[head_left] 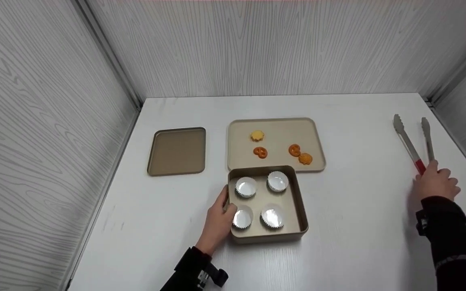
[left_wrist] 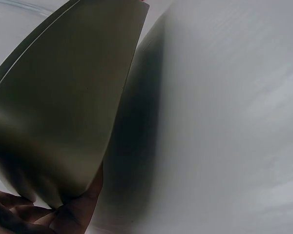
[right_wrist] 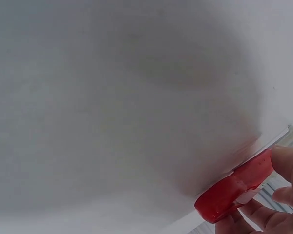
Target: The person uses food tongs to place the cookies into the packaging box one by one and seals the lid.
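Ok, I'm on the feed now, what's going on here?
A person's left hand grips the left side of a square pan holding four empty white cups. The right hand holds open red-handled tongs. Behind the pan, two pretzels and two cookies lie on a large tray; a smaller tray sits farther left.

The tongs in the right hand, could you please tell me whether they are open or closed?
Open: in the head view, the tongs form a V, their two metal tips clearly apart.

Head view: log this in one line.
left hand: grips square tin | right hand: holds tongs | tin: four white cups | large tray: two pretzels, two cookies | small tray: left of large tray
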### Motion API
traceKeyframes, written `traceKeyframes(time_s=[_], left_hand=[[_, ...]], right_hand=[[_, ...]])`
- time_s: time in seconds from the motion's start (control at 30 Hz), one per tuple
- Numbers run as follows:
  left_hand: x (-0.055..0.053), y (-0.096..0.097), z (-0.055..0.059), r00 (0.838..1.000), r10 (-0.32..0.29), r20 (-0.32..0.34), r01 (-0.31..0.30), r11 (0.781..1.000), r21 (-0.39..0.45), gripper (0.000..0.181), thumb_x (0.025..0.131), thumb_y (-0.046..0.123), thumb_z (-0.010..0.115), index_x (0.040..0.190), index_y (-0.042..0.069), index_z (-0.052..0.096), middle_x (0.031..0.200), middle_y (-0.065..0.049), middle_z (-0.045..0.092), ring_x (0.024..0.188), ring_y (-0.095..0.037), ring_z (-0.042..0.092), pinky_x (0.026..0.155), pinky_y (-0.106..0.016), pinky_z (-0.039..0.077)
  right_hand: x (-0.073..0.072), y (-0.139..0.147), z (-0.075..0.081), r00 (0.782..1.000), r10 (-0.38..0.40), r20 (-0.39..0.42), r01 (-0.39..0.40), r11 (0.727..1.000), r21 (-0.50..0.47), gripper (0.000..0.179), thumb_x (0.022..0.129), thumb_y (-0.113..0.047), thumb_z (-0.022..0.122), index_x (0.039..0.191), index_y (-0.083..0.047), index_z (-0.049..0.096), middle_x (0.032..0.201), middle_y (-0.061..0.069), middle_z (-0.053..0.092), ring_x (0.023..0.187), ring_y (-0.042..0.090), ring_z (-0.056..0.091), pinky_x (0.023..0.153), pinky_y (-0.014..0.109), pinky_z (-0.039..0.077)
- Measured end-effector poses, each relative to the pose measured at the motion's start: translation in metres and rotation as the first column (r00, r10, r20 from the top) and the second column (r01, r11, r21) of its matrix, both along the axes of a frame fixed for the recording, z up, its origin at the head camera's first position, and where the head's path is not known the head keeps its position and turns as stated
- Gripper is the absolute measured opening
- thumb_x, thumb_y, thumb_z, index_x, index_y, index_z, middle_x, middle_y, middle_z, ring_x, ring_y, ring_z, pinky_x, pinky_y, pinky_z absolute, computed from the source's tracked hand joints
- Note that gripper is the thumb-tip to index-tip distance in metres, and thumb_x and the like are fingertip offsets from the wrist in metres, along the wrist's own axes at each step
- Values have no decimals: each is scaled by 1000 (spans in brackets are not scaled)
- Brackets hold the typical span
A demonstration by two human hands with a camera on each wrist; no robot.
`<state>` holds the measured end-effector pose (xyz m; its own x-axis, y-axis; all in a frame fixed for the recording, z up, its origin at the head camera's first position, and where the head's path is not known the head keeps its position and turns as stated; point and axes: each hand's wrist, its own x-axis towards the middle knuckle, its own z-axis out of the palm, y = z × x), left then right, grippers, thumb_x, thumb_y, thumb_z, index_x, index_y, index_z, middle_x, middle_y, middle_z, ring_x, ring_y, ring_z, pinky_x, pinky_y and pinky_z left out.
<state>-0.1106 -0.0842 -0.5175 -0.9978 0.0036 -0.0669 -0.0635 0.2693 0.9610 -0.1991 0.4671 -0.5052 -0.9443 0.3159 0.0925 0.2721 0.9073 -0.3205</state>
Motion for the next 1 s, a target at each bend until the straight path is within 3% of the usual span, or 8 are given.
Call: traceKeyframes(time_s=[0.27, 0.53, 0.63, 0.77, 1.0], left_hand=[[-2, -2, -2, 1000, 8, 4, -8, 1000, -29, 67, 98, 15, 48, 161, 4, 28, 162, -14, 35, 150, -26, 31, 120, -44, 27], [-3, -2, 0, 1000, 6, 15, -5, 998, -66, 69, 97, 17, 48, 161, 4, 28, 162, -15, 35, 149, -28, 32, 119, -44, 29], [-4, -2, 0, 1000, 20, 6, -20, 997, -81, 69, 96, 18, 48, 161, 4, 29, 162, -15, 37, 148, -27, 34, 119, -44, 29], [-5, 0, 0, 999, 33, -5, -34, 995, -99, 68, 96, 18, 49, 160, 5, 31, 161, -14, 38, 147, -28, 36, 118, -44, 30], [-6, 1, 4, 996, 78, -40, -84, 980, -183, 66, 93, 20, 53, 156, 6, 42, 153, -14, 50, 138, -26, 49, 112, -46, 40]], right_hand=[[0, 2, -2, 998, -33, 46, 35, 999, -31, 51, 102, -10, 51, 135, 22, 28, 113, 51, 38, 103, 72, 41, 78, 74, 38], [-1, 1, -11, 1000, -2, -7, 2, 1000, -12, 39, 97, 0, 44, 124, 26, 33, 98, 48, 41, 92, 68, 42, 67, 72, 42], [-4, 1, -11, 1000, -9, 10, 10, 1000, -22, 42, 95, 1, 38, 126, 29, 32, 99, 50, 40, 94, 68, 42, 68, 72, 43], [-8, 1, -9, 999, -41, 17, 42, 998, -50, 42, 92, 0, 36, 117, 34, 34, 100, 50, 38, 93, 66, 43, 69, 70, 43], [-12, -2, -4, 997, -68, -30, 64, 991, -118, 42, 94, -6, 42, 111, 33, 40, 105, 48, 36, 90, 61, 44, 76, 68, 41]])
